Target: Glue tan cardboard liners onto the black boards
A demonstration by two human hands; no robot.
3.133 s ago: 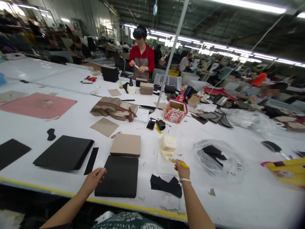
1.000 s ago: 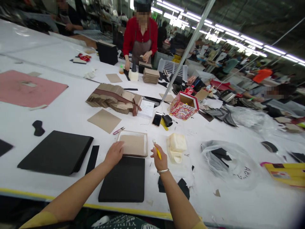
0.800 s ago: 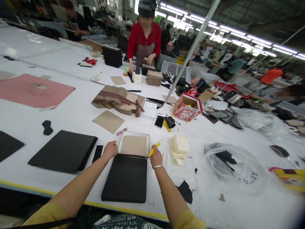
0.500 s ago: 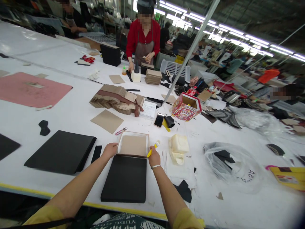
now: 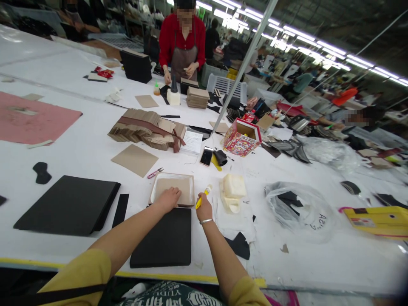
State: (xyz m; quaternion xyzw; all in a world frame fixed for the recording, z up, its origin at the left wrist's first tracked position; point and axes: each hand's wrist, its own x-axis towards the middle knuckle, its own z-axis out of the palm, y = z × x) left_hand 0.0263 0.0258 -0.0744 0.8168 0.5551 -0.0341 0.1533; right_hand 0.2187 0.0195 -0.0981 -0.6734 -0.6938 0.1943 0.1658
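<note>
My left hand [image 5: 170, 199] lies on a tan board [image 5: 163, 184], its fingers extended over the lower part. A whitish glue-like band runs around the board's border. Just right of the board, my right hand [image 5: 205, 209] is closed around a yellow-handled brush [image 5: 199, 202], bristles pointing up and away. Below the board is a stack of black sheets [image 5: 168, 244], partly covered by my left forearm. A cream plastic container [image 5: 234, 187] with a cut-open top stands to the right of the brush. Pink-handled thread snips [image 5: 154, 173] lie beyond the board's left corner.
A larger black stack [image 5: 66, 204] lies at left, beside a black strip [image 5: 120, 210]. Farther back are bundled tan boards [image 5: 146, 129], a phone [image 5: 207, 156] and a red patterned box [image 5: 242, 138]. A slanted metal pole [image 5: 242, 70] rises there. A co-worker in red [image 5: 183, 42] stands opposite.
My left hand has left the board's left edge and now rests on its surface. The right hand has come off the board's right edge, still gripping the brush. The view has shifted slightly.
</note>
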